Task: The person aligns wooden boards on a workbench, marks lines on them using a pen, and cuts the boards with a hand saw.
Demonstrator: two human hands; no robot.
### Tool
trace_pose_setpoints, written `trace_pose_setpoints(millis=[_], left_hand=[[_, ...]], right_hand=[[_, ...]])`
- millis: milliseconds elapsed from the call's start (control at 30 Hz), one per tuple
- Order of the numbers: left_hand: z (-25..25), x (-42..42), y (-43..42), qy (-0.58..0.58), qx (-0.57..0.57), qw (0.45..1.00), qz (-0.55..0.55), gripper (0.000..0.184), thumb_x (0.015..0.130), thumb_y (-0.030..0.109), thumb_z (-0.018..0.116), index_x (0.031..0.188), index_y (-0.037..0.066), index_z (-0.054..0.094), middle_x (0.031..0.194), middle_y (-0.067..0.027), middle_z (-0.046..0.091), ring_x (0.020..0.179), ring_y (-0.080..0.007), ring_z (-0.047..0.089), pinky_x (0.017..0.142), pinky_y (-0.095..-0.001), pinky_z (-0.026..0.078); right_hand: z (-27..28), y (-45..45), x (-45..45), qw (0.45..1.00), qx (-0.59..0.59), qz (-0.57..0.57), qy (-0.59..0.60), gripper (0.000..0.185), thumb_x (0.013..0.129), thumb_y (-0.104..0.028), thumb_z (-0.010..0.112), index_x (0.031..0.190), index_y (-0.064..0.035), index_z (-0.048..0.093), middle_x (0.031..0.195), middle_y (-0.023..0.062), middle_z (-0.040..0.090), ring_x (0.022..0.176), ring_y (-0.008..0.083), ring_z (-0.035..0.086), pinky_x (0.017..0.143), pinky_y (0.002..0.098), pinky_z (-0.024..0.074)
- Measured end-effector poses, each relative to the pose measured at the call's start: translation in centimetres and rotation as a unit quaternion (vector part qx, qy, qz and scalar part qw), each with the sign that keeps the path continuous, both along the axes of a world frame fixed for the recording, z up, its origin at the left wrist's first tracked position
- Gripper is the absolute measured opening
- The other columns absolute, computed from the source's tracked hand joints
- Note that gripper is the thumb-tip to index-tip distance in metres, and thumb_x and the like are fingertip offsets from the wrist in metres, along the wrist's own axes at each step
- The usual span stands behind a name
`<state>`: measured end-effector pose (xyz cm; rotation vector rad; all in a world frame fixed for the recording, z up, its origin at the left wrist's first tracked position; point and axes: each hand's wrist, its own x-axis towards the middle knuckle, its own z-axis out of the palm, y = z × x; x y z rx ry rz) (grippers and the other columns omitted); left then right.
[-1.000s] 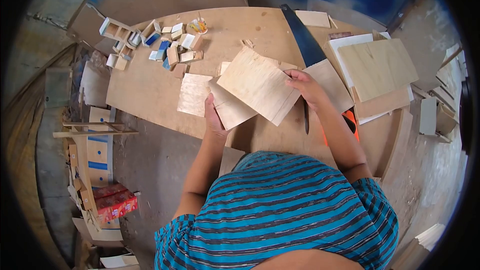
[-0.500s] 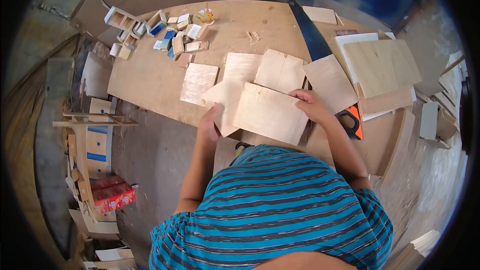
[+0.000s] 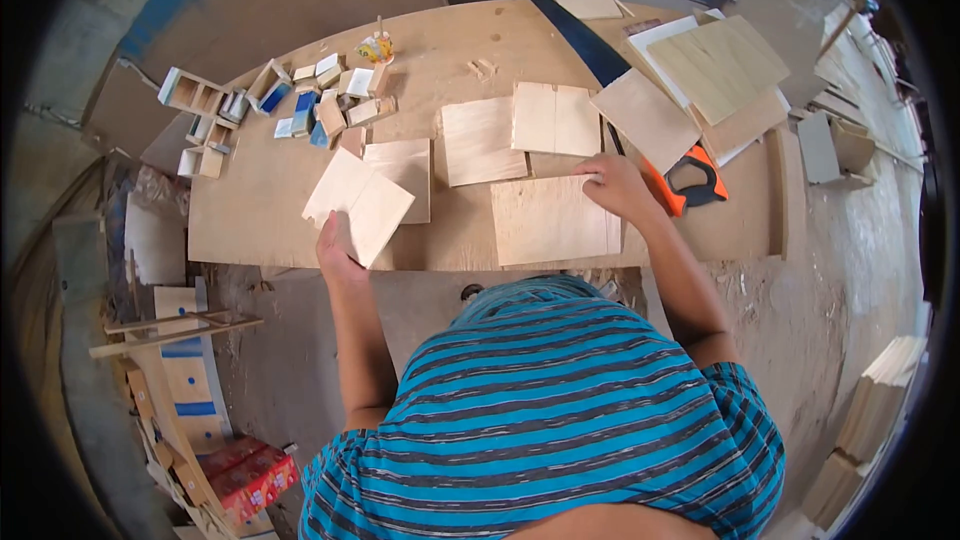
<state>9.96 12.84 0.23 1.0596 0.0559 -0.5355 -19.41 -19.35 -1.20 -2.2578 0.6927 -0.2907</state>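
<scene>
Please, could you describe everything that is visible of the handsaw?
The handsaw lies on the wooden workbench. Its dark blade narrows toward the bench's far edge; its closed-loop handle, apparently plastic, is orange and black. A thin wooden board hides its middle, where blade meets handle. The right hand is close beside the handle but does not grip it.

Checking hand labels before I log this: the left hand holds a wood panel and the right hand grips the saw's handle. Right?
Not quite: in the head view, the right hand grips a second panel by its edge, not the saw's handle. The left hand does hold a wood panel.
</scene>
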Motion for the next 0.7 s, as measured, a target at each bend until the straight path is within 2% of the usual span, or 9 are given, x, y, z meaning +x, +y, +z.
trace_pose_setpoints(millis=[100,167,267,367,433,500,567,633,700], left_hand=[[-1.2,1.5,2.7,0.046,0.006,0.999,-0.011,0.053,0.090,0.026,0.060,0.134,-0.001,0.045,0.128,-0.0164,0.057,0.116,-0.0325,0.058,0.099,-0.0456,0.048],[-1.5,2.7,4.5,0.037,0.002,0.999,-0.017,0.053,0.090,0.025,0.060,0.134,-0.002,0.045,0.128,-0.0165,0.057,0.116,-0.0326,0.057,0.099,-0.0454,0.048],[-1.4,3.9,6.2,-0.001,-0.014,0.999,-0.032,0.054,0.090,0.025,0.060,0.134,-0.003,0.044,0.127,-0.0164,0.057,0.117,-0.0324,0.057,0.098,-0.0446,0.048],[-0.9,5.3,7.7,0.020,-0.020,0.999,-0.042,0.053,0.091,0.024,0.059,0.134,-0.003,0.044,0.128,-0.0168,0.057,0.118,-0.0327,0.056,0.098,-0.0451,0.048],[-1.3,6.1,8.5,0.023,-0.022,0.999,-0.042,0.053,0.091,0.024,0.058,0.135,-0.003,0.043,0.129,-0.0173,0.056,0.118,-0.0331,0.056,0.099,-0.0456,0.048],[-1.2,6.1,8.9,0.032,-0.021,0.999,-0.038,0.053,0.091,0.023,0.058,0.134,-0.003,0.044,0.128,-0.0172,0.057,0.117,-0.0335,0.057,0.099,-0.0456,0.047],[-1.4,6.4,9.3,0.038,-0.024,0.998,-0.041,0.053,0.091,0.023,0.058,0.134,-0.004,0.044,0.127,-0.0172,0.057,0.116,-0.0338,0.057,0.099,-0.0455,0.047],[-2.6,6.5,10.0,0.041,-0.029,0.998,-0.048,0.052,0.091,0.023,0.058,0.134,-0.004,0.044,0.127,-0.0170,0.058,0.116,-0.0338,0.058,0.099,-0.0452,0.047],[-3.3,6.3,10.5,0.027,-0.023,0.998,-0.052,0.050,0.091,0.023,0.058,0.132,-0.004,0.046,0.126,-0.0166,0.059,0.115,-0.0332,0.058,0.098,-0.0442,0.048]], right_hand=[[0.6,1.3,0.5,0.995,-0.087,-0.042,0.017,0.024,0.071,-0.010,0.061,0.091,-0.0096,0.074,0.094,0.0149,0.067,0.091,0.0338,0.063,0.080,0.0433,0.0510],[1.1,2.2,0.9,0.986,-0.153,-0.059,0.014,0.019,0.072,-0.010,0.064,0.089,-0.0096,0.073,0.096,0.0129,0.066,0.093,0.0309,0.063,0.080,0.0411,0.0512],[1.0,3.7,2.0,0.983,-0.134,-0.112,-0.059,0.016,0.074,-0.015,0.068,0.088,-0.0096,0.073,0.089,0.0110,0.068,0.087,0.0293,0.065,0.076,0.0396,0.0521],[2.2,6.5,4.8,0.989,-0.026,-0.126,-0.074,0.017,0.074,-0.020,0.072,0.087,-0.0093,0.072,0.079,0.0089,0.068,0.077,0.0283,0.066,0.070,0.0387,0.0524],[2.8,8.8,7.5,0.995,-0.023,-0.082,-0.052,0.019,0.074,-0.022,0.073,0.087,-0.0091,0.072,0.071,0.0078,0.068,0.068,0.0271,0.066,0.065,0.0374,0.0523],[4.5,10.9,10.6,0.998,-0.056,-0.011,0.010,0.026,0.071,-0.028,0.078,0.088,-0.0097,0.072,0.088,0.0076,0.071,0.084,0.0248,0.067,0.073,0.0367,0.0521],[3.1,12.5,14.0,0.985,-0.151,0.080,-0.031,0.052,0.066,-0.039,0.083,0.109,-0.0126,0.069,0.126,0.0132,0.060,0.115,0.0287,0.057,0.094,0.0402,0.0464],[2.9,14.0,17.4,0.968,-0.212,0.129,-0.043,0.086,0.057,-0.046,0.086,0.132,-0.0169,0.056,0.145,0.0191,0.042,0.135,0.0353,0.038,0.108,0.0490,0.0329],[2.7,14.5,20.5,0.954,-0.256,0.151,-0.023,0.104,0.050,-0.053,0.086,0.140,-0.0197,0.047,0.148,0.0228,0.035,0.137,0.0379,0.032,0.108,0.0553,0.0275]])
